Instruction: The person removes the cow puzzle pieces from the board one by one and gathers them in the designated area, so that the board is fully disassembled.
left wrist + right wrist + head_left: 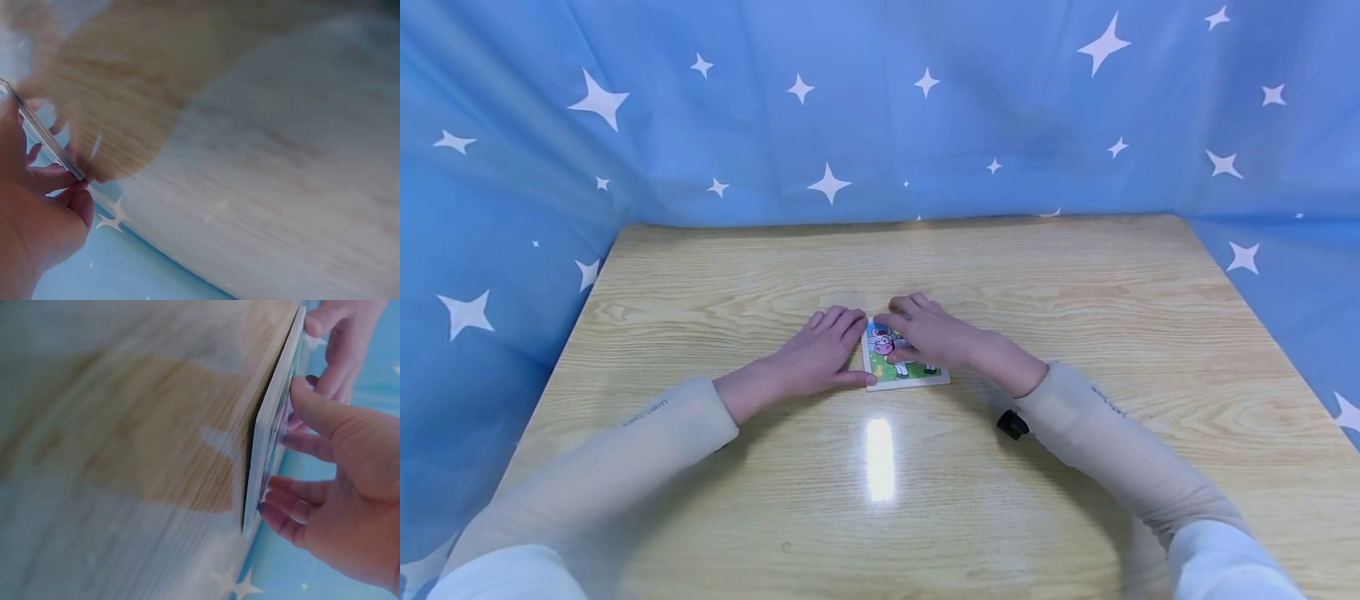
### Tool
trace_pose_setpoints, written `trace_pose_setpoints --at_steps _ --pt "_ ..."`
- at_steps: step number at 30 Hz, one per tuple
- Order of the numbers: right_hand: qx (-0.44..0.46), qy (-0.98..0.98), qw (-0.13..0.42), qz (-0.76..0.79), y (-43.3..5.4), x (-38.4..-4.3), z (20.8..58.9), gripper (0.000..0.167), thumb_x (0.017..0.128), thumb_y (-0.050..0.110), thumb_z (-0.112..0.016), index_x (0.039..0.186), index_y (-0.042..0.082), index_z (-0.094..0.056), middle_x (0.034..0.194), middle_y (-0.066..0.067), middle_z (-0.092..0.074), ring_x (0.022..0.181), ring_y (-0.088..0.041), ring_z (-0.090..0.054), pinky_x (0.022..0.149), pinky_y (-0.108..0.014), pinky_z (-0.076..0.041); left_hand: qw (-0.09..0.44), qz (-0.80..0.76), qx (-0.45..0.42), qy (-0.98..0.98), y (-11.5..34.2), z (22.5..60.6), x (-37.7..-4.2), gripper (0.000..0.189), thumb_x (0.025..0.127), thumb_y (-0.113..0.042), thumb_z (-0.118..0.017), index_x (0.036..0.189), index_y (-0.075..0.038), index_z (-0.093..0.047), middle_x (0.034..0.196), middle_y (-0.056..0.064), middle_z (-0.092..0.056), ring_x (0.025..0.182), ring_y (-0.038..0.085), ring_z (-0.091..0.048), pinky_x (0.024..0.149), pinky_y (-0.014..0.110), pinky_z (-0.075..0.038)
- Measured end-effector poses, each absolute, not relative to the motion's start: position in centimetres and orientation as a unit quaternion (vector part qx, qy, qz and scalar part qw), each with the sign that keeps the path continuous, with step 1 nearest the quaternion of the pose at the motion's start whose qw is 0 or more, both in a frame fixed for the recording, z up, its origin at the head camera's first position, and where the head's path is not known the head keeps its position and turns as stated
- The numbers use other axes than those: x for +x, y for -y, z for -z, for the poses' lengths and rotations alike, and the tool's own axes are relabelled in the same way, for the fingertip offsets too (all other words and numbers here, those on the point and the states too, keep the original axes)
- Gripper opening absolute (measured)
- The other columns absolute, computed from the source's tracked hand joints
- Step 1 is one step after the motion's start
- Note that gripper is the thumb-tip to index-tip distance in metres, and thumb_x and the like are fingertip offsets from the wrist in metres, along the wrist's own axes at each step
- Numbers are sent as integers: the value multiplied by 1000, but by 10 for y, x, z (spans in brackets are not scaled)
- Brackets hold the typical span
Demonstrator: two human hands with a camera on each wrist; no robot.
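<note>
By the thumb and forefinger of the left hand (822, 354), the left edge of the cow picture board (916, 374) is being gripped, with the thumb set at its near corner and the forefinger at its far one. By the fingertips of the right hand (938, 335), parted and loosely bent, the board's printed face is being touched (nothing is seen being pinched there). The board itself is being borne flat by the wood-grain table (1075, 275). To the right of the board and nearer, a small black object (1013, 425) is being partly covered by a beige sleeve (1090, 425). Well beyond the board, the table is being backed by a blue star-print curtain (880, 108). Apparently the board is being steadied on one side while its face is being worked; for the next move, a firm left hold and light fingertip pressure seem to be called for.
</note>
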State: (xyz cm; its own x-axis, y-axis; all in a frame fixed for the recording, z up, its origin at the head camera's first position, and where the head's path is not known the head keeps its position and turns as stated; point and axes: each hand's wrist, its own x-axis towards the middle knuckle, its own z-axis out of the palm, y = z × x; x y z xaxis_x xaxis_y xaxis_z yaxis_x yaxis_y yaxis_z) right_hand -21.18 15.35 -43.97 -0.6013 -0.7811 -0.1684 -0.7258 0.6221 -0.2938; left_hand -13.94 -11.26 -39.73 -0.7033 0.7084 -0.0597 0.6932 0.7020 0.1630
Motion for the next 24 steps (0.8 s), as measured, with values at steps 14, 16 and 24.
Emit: trace_pose_setpoints --at_steps 14,16,24 --pt "-387 -887 177 178 -132 -183 384 55 105 18 -79 149 -6 -56 155 -31 -48 142 -47 -43 118 -61 -40 71 -72 379 -920 112 396 -139 94 109 -60 -63 165 12 -39 169 25 -42 153 41 -38 126 56 -32" --pt "-365 -893 194 180 -125 -178 370 54 104 15 -80 147 -8 -57 156 -32 -47 143 -47 -43 119 -59 -41 73 -72 379 -920 112 396 -139 95 109 -60 -63 165 12 -38 169 26 -41 153 41 -38 127 57 -32" --pt "-310 -904 231 184 -113 -186 363 51 99 16 -86 140 -3 -62 154 -26 -45 142 -41 -40 117 -53 -43 73 -73 378 -920 114 396 -138 94 109 -59 -64 165 12 -39 169 26 -41 152 41 -39 126 56 -32"
